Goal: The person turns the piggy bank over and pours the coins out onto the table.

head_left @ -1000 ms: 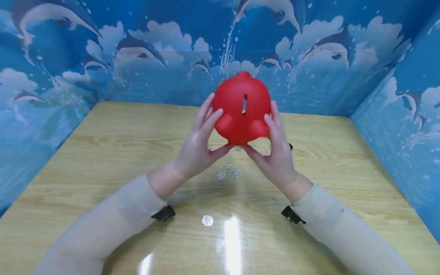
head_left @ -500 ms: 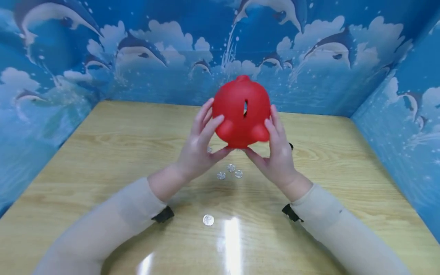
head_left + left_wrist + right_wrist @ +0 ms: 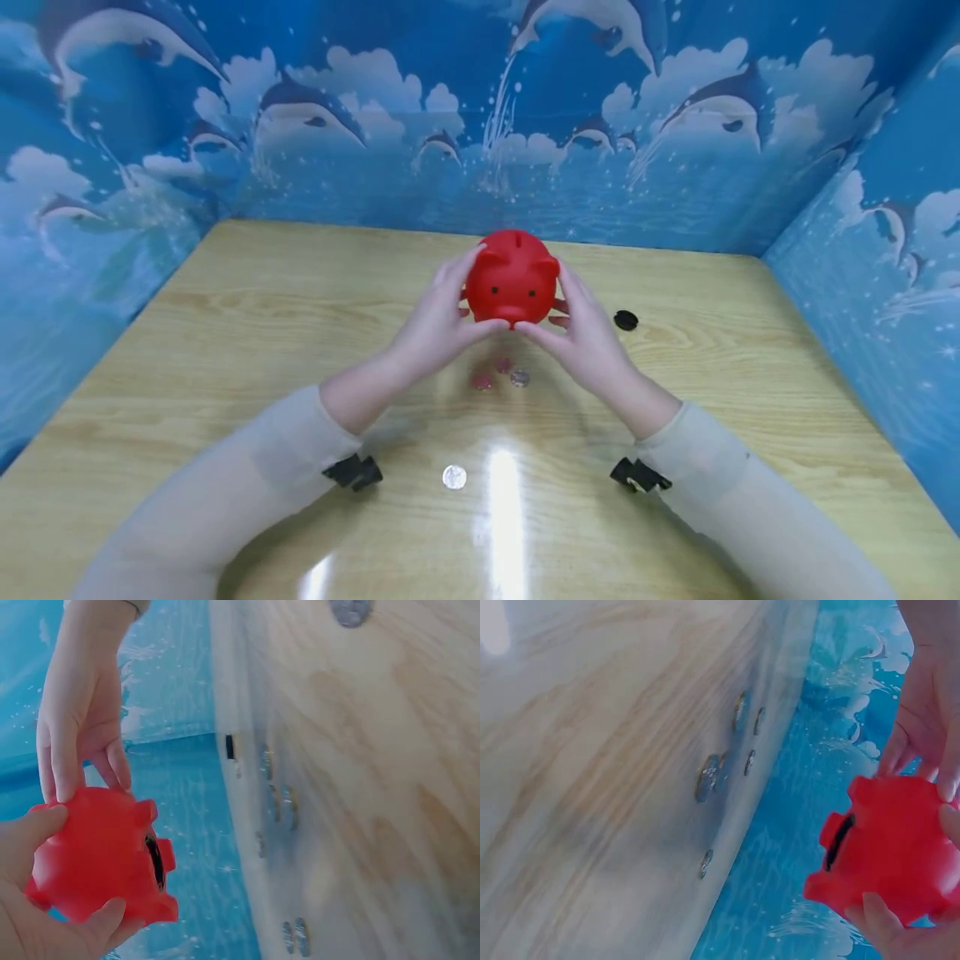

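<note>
Between my two hands a red piggy bank (image 3: 512, 283) is held in the air over the table, its eyes and snout facing me and the coin slot on top. My left hand (image 3: 431, 321) grips its left side, and my right hand (image 3: 592, 337) grips its right side. Both thumbs meet near the snout. In the left wrist view the piggy bank (image 3: 97, 859) shows its stubby feet and a dark round opening underneath. The right wrist view shows the same opening on the piggy bank (image 3: 900, 847), apart from the tabletop.
Below the hands lie a few coins (image 3: 520, 378); two look reddish. A single coin (image 3: 453, 477) sits nearer me on the wooden table (image 3: 262, 333). A black round piece (image 3: 626, 320) lies right of the hands. Dolphin-printed curtains (image 3: 337, 183) close off the back and sides.
Both hands have lowered the piggy bank and tilted it, so its face shows where the slot faced me before. The black round piece at right has come into full view.
</note>
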The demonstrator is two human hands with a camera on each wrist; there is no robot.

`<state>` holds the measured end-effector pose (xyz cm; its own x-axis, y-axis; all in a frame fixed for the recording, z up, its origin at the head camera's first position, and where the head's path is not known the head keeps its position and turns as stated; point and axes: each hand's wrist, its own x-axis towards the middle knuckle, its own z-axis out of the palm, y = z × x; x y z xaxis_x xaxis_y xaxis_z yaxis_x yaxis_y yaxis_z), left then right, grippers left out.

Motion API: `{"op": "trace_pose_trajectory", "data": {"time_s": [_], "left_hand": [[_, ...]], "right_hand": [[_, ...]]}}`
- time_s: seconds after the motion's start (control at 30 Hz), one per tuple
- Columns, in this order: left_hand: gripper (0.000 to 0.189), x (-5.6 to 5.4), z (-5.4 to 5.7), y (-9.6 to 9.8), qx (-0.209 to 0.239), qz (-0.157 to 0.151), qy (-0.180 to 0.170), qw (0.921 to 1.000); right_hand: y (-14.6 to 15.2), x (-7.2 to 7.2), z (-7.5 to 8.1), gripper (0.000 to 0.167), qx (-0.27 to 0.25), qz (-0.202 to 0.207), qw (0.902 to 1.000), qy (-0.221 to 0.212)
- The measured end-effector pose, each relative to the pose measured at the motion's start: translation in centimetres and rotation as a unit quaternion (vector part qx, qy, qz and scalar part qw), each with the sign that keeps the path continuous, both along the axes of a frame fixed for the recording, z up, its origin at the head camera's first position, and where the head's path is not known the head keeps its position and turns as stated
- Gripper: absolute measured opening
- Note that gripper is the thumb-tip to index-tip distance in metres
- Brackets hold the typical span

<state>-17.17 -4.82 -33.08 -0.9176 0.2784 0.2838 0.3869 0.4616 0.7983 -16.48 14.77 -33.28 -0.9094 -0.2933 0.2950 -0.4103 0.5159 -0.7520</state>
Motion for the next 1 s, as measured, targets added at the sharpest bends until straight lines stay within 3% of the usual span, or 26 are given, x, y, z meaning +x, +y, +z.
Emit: {"op": "trace_pose_trajectory", "data": {"time_s": [0.07,0.1,0.13,0.17,0.2,0.23,0.3,0.33,0.37,0.4,0.43,0.5,0.57,0.6,0.63,0.67,0.73,0.8,0.87,0.9,0.97,1.0], "left_hand": [[0.087,0.0,-0.4,-0.1,-0.005,-0.003,-0.010,0.9999],[0.087,0.1,-0.6,-0.2,-0.012,-0.009,0.022,0.9996],[0.087,0.2,-0.9,-0.3,-0.012,-0.021,0.076,0.9968],[0.086,0.3,-0.9,-0.4,-0.007,-0.036,0.145,0.9888],[0.089,0.4,-0.9,-0.4,-0.001,-0.049,0.221,0.9740],[0.092,0.4,-0.8,-0.5,0.004,-0.058,0.297,0.9530],[0.099,0.4,-0.3,-0.5,0.011,-0.068,0.421,0.9046],[0.103,0.4,0.0,-0.5,0.015,-0.073,0.451,0.8892],[0.104,0.4,0.2,-0.5,0.014,-0.071,0.464,0.8827],[0.106,0.4,0.3,-0.5,0.008,-0.066,0.462,0.8842],[0.103,0.4,0.3,-0.4,0.000,-0.062,0.447,0.8923],[0.097,0.4,0.2,-0.4,-0.023,-0.048,0.385,0.9215],[0.091,0.5,0.2,-0.3,-0.030,-0.043,0.266,0.9626],[0.090,0.4,0.2,-0.2,-0.026,-0.045,0.190,0.9804],[0.089,0.2,0.2,-0.2,-0.021,-0.043,0.109,0.9929],[0.088,0.0,0.2,-0.1,-0.019,-0.037,0.031,0.9986],[0.088,-0.4,-0.1,-0.2,-0.016,-0.030,-0.097,0.9947],[0.088,-0.6,-0.5,-0.3,-0.020,-0.029,-0.159,0.9866],[0.089,-0.6,-0.9,-0.4,-0.033,-0.029,-0.149,0.9879],[0.089,-0.5,-1.1,-0.5,-0.035,-0.032,-0.115,0.9922],[0.089,-0.2,-1.2,-0.5,-0.045,-0.036,0.002,0.9983],[0.089,-0.1,-1.1,-0.6,-0.045,-0.040,0.076,0.9953]], "right_hand": [[0.1,0.0,-0.4,0.083,0.017,0.003,0.9998,0.005],[0.2,0.0,-0.6,0.082,0.024,0.011,0.9987,0.044],[0.3,0.1,-0.8,0.079,0.026,0.020,0.9942,0.103],[0.3,0.2,-1.0,0.077,0.020,0.030,0.9839,0.175],[0.4,0.2,-1.0,0.074,0.012,0.036,0.9654,0.258],[0.4,0.2,-1.0,0.072,0.004,0.037,0.9397,0.340],[0.5,0.1,-0.8,0.067,-0.012,0.030,0.8857,0.463],[0.4,0.1,-0.6,0.066,-0.020,0.031,0.8699,0.492],[0.5,0.0,-0.5,0.066,-0.023,0.033,0.8635,0.503],[0.5,0.0,-0.4,0.067,-0.019,0.034,0.8652,0.500],[0.6,0.0,-0.5,0.068,-0.012,0.035,0.8727,0.487],[0.9,0.1,-0.7,0.074,0.004,0.039,0.9034,0.427],[0.9,0.1,-0.9,0.081,0.008,0.041,0.9482,0.315],[0.9,0.2,-1.0,0.082,0.008,0.037,0.9690,0.244],[0.9,0.2,-1.0,0.083,0.009,0.032,0.9856,0.166],[0.8,0.2,-1.0,0.084,0.014,0.021,0.9958,0.087],[0.8,0.1,-1.1,0.086,0.041,0.000,0.9983,-0.041],[0.8,0.2,-1.2,0.087,0.074,-0.006,0.9917,-0.105],[0.7,0.1,-1.3,0.087,0.085,-0.001,0.9918,-0.096],[0.6,0.1,-1.4,0.087,0.083,0.003,0.9944,-0.066],[0.6,0.0,-1.4,0.086,0.064,0.017,0.9968,0.044],[0.7,-0.1,-1.4,0.086,0.053,0.021,0.9915,0.117]]}}
